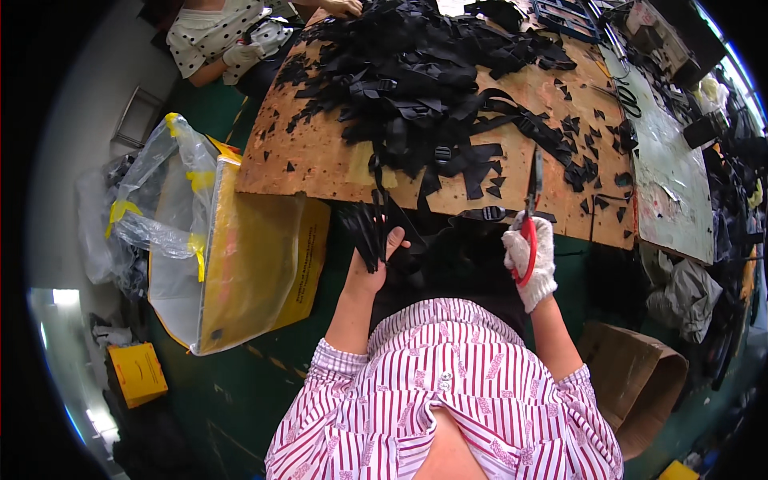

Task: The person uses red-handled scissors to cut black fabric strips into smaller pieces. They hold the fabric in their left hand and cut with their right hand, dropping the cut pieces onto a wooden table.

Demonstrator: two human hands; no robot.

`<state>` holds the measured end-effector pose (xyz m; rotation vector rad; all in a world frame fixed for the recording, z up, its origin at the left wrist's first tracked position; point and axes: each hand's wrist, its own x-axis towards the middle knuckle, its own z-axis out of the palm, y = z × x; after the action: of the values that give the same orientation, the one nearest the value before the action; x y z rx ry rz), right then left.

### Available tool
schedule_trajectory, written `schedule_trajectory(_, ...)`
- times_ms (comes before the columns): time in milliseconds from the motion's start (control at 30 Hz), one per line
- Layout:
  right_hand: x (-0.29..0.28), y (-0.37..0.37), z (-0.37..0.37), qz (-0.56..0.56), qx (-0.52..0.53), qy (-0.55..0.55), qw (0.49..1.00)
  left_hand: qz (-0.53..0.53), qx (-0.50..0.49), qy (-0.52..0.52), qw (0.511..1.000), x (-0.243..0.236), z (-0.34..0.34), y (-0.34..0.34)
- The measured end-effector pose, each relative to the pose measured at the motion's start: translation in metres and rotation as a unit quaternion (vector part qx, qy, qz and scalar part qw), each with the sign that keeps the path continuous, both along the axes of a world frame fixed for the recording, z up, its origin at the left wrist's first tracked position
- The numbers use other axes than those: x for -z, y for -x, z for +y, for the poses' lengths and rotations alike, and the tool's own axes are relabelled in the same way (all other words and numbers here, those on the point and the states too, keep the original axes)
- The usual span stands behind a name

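From the head camera, the person's bare left hand (379, 268) is curled around a bundle of black straps (364, 232), which hangs just off the near edge of the wooden table (276, 164). To its right, the right hand (533, 272), in a whitish glove, is closed on the red handles of a pair of scissors (535, 188), whose blades point toward the far side, over the table's near part. Between the two hands, a strap with a black buckle (494, 214) lies along the near edge. A large heap of black webbing (408, 88) covers the far middle of the table, with small dark offcuts (571, 125) scattered to its right. At the far left stands a co-worker (196, 40) in a dotted top, one gloved hand (242, 56) beside the table; what it grips I cannot tell. Near the left side of the table is a yellow bin (264, 264), and a brown cardboard box (624, 376) sits at the near right.
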<state>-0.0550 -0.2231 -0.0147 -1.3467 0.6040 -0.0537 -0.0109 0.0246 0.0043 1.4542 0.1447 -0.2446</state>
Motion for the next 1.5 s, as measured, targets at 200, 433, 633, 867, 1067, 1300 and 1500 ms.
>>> schedule_trajectory(200,0.001,0.007,-0.004,-0.027,0.007,0.039,0.999,-0.087,-0.017,0.042,0.995,-0.002,0.005,-0.009)
schedule_trajectory(433,-0.001,0.003,0.013,-0.031,-0.011,0.055,0.998,-0.136,-0.112,0.212,0.961,-0.046,0.060,-0.030)
schedule_trajectory(633,0.007,0.009,0.009,-0.030,-0.006,0.048,0.998,0.022,0.004,0.090,0.996,-0.029,0.074,-0.018)
schedule_trajectory(867,-0.002,0.014,0.007,-0.007,0.009,0.033,0.999,-0.430,0.281,-0.431,0.742,0.025,0.017,-0.021)
schedule_trajectory(1067,0.005,0.019,0.007,-0.004,0.010,0.025,1.000,-0.451,0.309,-0.486,0.682,0.044,-0.002,-0.042)
schedule_trajectory(1300,0.009,0.020,0.007,0.002,0.000,0.017,1.000,-0.505,0.249,-0.407,0.719,0.060,-0.002,-0.032)
schedule_trajectory(1500,0.006,0.015,0.013,-0.002,-0.015,0.002,1.000,-0.356,0.121,-0.146,0.915,0.029,-0.017,-0.018)
